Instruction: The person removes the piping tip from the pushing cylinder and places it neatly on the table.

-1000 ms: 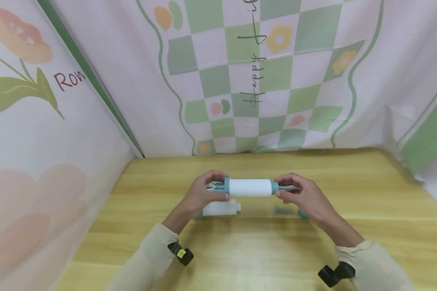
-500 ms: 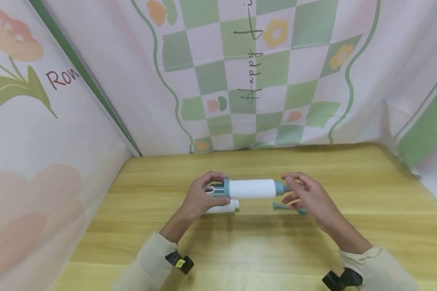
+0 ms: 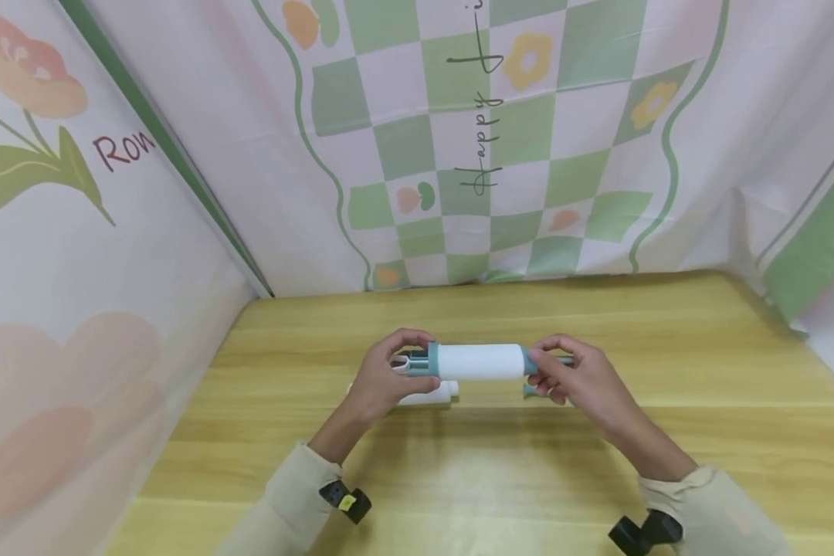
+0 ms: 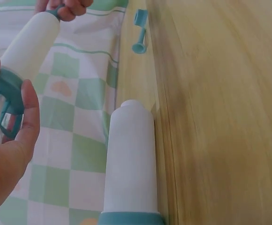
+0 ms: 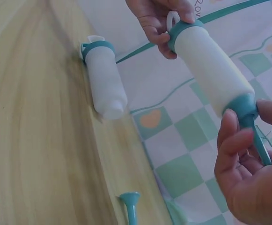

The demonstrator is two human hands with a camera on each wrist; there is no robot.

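Observation:
Held level above the table is a white syringe-like bottle (image 3: 479,361) with a teal collar (image 3: 433,360) at its left end. A teal nozzle cap (image 5: 242,107) with a long thin spout covers its right end. My left hand (image 3: 384,374) grips the collar between thumb and fingers, beside a finger-loop handle (image 3: 400,362). With thumb and fingers, my right hand (image 3: 587,378) pinches the nozzle cap, the spout running back past the palm. The bottle's neck is hidden inside the cap.
A second white bottle (image 4: 131,159) with a teal collar lies on the wooden table (image 3: 486,479) below the left hand. Another teal nozzle (image 4: 140,35) rests below the right hand. A patterned cloth (image 3: 459,154) hangs behind the table's far edge.
My right hand first held the spout, loosened and shifted its fingers, and now grips the nozzle cap closer to the bottle. The left hand keeps its grip on the collar.

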